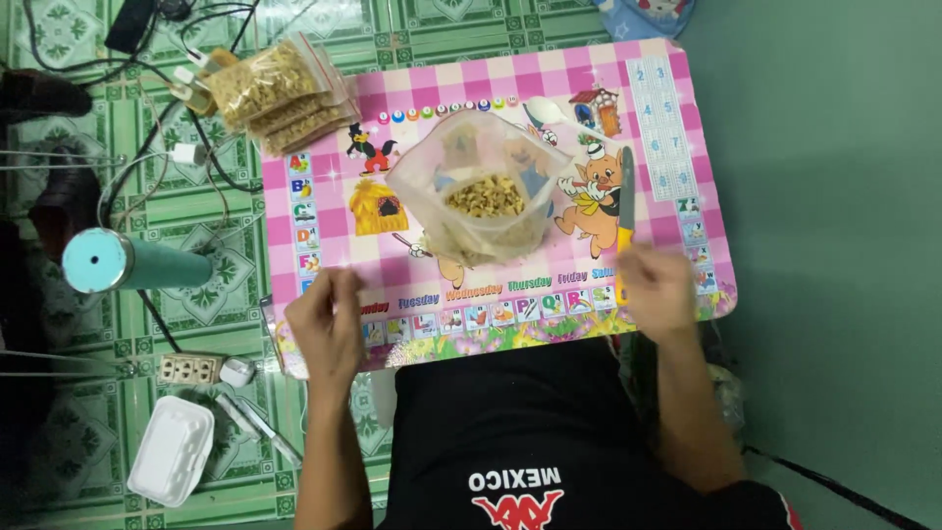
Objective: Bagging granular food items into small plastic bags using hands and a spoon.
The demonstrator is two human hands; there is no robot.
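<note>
A clear plastic bag [481,186] stands open in the middle of the small pink checked cartoon table [667,128], with brown nut-like pieces [486,196] inside. My right hand [655,287] rests at the table's front right edge, closed on the yellow handle of a knife [625,211] whose blade points away from me. My left hand [326,319] hovers at the front left edge, fingers curled, holding nothing that I can see. A white plastic spoon [549,110] lies on the table behind the bag.
Sealed bags of the same brown pieces [280,93] are stacked at the table's back left corner. On the green tiled floor to the left lie cables and chargers [186,147], a teal cylinder [118,263], a power strip [188,368] and a white foam box [172,450].
</note>
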